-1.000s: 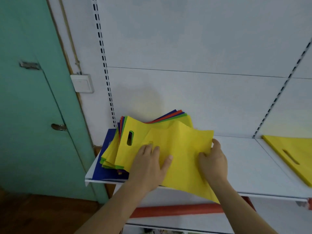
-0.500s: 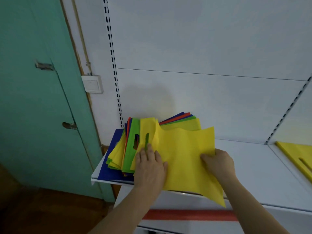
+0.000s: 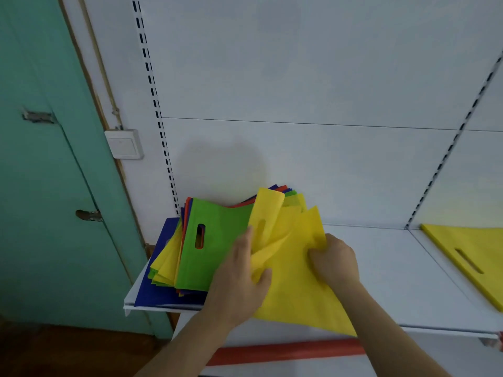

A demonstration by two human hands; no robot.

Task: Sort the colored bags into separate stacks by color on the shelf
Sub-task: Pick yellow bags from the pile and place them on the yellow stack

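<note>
A mixed pile of flat bags lies at the left end of the white shelf (image 3: 394, 270), with a green bag (image 3: 215, 240) now on top and yellow, red and blue edges showing beneath. My left hand (image 3: 239, 278) pinches a crumpled yellow bag (image 3: 272, 227) lifted off the pile. My right hand (image 3: 333, 261) grips a second yellow bag (image 3: 296, 300) whose lower corner hangs over the shelf's front edge. A separate yellow bag (image 3: 471, 257) lies flat at the far right of the shelf.
A large blue bag (image 3: 160, 292) lies under the pile at the shelf's left corner. A green door (image 3: 49, 186) stands left of the shelving, with a white wall switch (image 3: 123, 144) beside it. A red strip (image 3: 285, 352) runs below the shelf's front.
Both hands have drawn the yellow bags rightward off the pile, folding the top one over. The green bag underneath is now fully uncovered. The camera moved closer.
</note>
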